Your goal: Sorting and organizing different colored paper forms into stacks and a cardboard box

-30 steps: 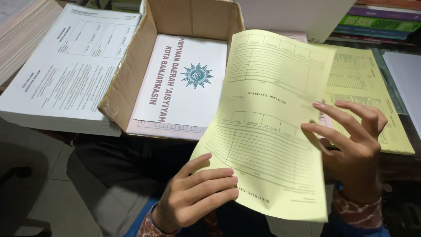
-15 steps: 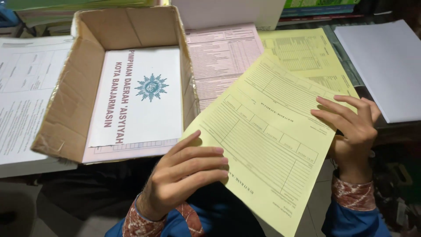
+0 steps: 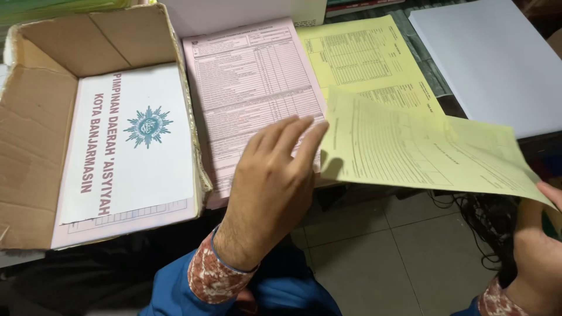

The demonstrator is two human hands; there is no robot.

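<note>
My right hand [image 3: 535,257] grips the lower right corner of a yellow printed form sheet [image 3: 421,149], holding it nearly flat above the table edge. My left hand [image 3: 272,187] is off the sheet, fingers spread, palm down over the lower part of a pink form stack [image 3: 252,88]. Its fingertips are close to the yellow sheet's left edge. Behind the held sheet lies a yellow form stack [image 3: 363,55].
An open cardboard box [image 3: 41,123] on the left holds white printed sheets with a teal emblem [image 3: 129,146]. A white paper stack [image 3: 497,58] lies at the right. Grey floor tiles [image 3: 380,257] and dark cables [image 3: 489,222] show below the table edge.
My left hand has let go of the yellow sheet and moved over the pink stack. My right hand has swung the sheet down to the right, flatter. The view shifted right.
</note>
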